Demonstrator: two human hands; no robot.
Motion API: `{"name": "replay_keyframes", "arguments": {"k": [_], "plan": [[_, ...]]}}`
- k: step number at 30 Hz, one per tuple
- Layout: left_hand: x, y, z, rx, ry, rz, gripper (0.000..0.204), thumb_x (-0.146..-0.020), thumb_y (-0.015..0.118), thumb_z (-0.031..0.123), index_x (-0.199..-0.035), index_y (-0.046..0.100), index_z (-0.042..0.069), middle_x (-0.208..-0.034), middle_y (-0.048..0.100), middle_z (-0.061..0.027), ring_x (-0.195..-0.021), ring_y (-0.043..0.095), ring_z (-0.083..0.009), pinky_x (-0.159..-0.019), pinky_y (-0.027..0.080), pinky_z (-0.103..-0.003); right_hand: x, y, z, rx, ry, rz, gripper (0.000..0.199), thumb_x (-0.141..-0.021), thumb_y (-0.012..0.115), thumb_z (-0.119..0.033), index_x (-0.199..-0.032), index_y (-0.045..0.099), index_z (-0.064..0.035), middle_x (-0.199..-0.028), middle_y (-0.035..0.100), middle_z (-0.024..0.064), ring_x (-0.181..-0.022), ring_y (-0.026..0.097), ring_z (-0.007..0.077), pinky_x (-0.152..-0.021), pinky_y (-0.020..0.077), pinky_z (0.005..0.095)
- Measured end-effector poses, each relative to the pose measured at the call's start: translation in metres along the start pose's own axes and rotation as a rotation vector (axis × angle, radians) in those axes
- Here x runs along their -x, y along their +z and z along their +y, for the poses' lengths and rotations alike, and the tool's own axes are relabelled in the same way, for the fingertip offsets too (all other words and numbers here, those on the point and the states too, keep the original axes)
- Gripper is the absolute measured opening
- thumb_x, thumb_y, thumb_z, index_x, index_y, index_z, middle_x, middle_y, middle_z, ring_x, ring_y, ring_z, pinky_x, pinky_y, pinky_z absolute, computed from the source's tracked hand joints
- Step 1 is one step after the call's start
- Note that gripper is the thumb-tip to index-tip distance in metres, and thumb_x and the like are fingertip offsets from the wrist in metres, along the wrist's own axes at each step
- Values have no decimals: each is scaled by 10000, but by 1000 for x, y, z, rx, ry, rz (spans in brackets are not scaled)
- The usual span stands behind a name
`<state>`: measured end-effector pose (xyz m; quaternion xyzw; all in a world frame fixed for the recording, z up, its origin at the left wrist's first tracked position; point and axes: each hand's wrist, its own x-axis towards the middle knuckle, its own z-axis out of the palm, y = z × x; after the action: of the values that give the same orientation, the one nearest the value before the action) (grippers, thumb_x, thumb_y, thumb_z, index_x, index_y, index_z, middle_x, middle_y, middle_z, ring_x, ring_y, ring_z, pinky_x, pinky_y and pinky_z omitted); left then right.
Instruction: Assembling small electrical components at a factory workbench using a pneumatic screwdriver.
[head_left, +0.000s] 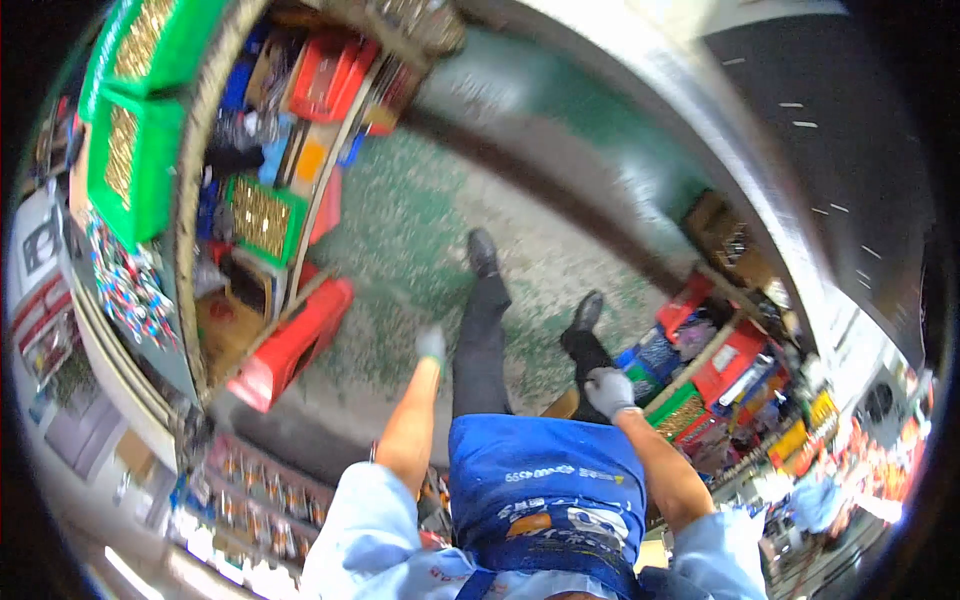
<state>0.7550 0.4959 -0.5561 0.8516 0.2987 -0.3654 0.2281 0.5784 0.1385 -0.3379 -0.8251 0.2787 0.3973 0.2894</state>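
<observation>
Head view — left hand [431, 345] blurred, right hand [609, 392] half-curled; can't tell either's grip. Red bin [290, 348] nearest left — probably stiff, slick plastic; grab by rim.

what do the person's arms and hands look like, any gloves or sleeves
The left hand and right hand wear pale grey gloves. Short, light blue sleeves leave the forearms bare. The left glove is blurred, so finer detail is unclear.

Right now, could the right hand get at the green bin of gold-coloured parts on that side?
Probably yes: the right hand looks close to the green bin, whose top seems open, with nothing visible between; height is unclear.
</observation>
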Motion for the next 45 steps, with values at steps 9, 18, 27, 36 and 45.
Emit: {"name": "replay_keyframes", "arguments": {"k": [9,18,27,36,45], "plan": [[140,-167,104,490,-119,-530,341,-914,536,161,-1211,474,5,-1018,608,-176,-809,651,-321,-683,549,-434,70,-119,-105,-292,6,119,305,-828,560,-317,-964,659,-62,-868,660,202,-865,636,377,-763,493,454],[177,-240,278,446,230,-529,179,-919,505,115,-1074,504,27,-897,600,-151,-631,612,-258,-556,535,-388,139,-163,-112,-675,-55,504,343,-821,570,-332,-945,674,-30,-904,659,214,-896,634,361,-793,485,422],[232,-198,353,-36,283,-672,193,-917,500,143,-1085,484,49,-929,589,-168,-689,615,-297,-581,518,-417,246,-35,18,-1006,633,671,343,-764,561,-319,-913,693,-40,-956,659,208,-923,630,365,-830,488,444],[312,-168,383,-346,408,-799,137,-922,479,168,-962,551,59,-869,597,-136,-692,605,-269,-580,502,-367,430,25,70,-1038,1759,1674,209,-813,580,-223,-880,629,-32,-821,638,221,-798,621,401,-680,473,479],[356,-151,393,-526,530,-837,323,-902,516,176,-1175,510,4,-1068,605,-204,-838,636,-327,-697,538,-412,519,194,172,-2222,1358,1759,423,-850,608,-419,-1141,556,-116,-1054,630,84,-927,607,237,-799,502,436]]}}
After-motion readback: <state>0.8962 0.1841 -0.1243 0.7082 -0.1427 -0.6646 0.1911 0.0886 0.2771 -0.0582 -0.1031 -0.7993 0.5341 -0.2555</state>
